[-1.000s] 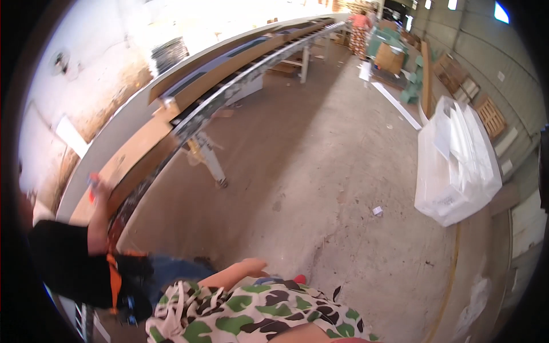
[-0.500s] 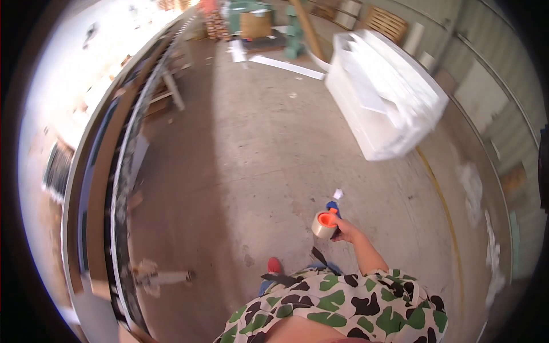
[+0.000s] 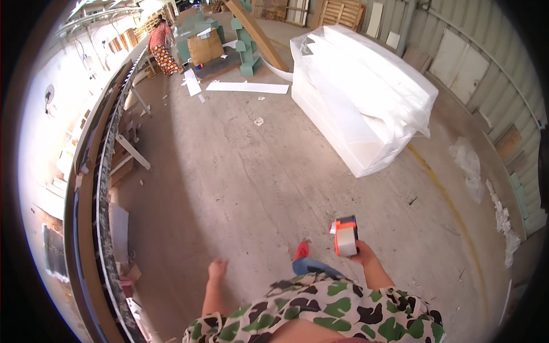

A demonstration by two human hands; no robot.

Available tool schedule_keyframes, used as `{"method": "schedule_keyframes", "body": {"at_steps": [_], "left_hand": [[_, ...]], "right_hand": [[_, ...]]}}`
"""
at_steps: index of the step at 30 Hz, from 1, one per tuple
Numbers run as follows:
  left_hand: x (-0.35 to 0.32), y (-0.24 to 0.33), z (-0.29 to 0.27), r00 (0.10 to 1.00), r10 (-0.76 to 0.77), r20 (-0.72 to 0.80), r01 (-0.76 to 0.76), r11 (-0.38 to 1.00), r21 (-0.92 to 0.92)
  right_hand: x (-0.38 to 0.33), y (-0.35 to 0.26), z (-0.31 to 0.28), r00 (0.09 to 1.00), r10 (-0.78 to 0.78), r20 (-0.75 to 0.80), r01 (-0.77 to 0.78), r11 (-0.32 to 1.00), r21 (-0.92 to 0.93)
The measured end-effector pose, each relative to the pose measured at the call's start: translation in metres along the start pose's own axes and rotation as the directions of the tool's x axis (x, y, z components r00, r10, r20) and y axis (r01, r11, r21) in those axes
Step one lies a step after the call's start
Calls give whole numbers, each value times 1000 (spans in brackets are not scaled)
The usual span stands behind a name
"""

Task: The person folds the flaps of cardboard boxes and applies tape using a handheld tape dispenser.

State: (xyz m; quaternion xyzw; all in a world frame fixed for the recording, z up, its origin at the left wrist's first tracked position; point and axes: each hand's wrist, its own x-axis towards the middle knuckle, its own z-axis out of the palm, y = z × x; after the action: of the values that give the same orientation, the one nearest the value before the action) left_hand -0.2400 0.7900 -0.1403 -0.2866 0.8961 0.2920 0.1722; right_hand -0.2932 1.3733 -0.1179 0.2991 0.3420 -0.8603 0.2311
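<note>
In my right hand [image 3: 366, 253] is a tape dispenser [image 3: 345, 235] with an orange and dark blue frame and a wide roll of pale tape. It is held out in front of my body, above the concrete floor. My left hand [image 3: 217, 268] hangs away to the left, fingers curled in, with nothing seen in it. Ahead on the right stands a large block of white sheets [image 3: 349, 86] wrapped in clear plastic film; neither hand touches it.
A long conveyor-like rail [image 3: 103, 188] runs along the left. Farther off stand a brown carton [image 3: 206, 48], green curved pieces [image 3: 247, 48] and a person [image 3: 163, 46]. White strips [image 3: 247, 87] lie on the floor. Crumpled plastic film [image 3: 469, 168] lies near the right wall.
My left hand has come into view on the left. The tape dispenser has turned and moved slightly right and lower in view. The wrapped block looks nearer, and the far person shows more fully.
</note>
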Motion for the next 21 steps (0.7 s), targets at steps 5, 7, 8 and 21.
{"method": "schedule_keyframes", "body": {"at_steps": [5, 7, 8, 21], "left_hand": [[48, 110, 62, 862, 168, 479, -278, 945, 170], [79, 159, 51, 744, 133, 655, -315, 934, 168], [101, 174, 50, 787, 168, 594, -312, 938, 148], [447, 592, -94, 796, 603, -42, -592, 792, 153]], "right_hand": [[60, -104, 99, 849, -44, 527, -48, 986, 159], [78, -142, 119, 827, -122, 549, 2, 977, 214], [89, -162, 128, 810, -157, 565, 28, 973, 230], [227, -370, 170, 865, -499, 61, 430, 797, 425]]}}
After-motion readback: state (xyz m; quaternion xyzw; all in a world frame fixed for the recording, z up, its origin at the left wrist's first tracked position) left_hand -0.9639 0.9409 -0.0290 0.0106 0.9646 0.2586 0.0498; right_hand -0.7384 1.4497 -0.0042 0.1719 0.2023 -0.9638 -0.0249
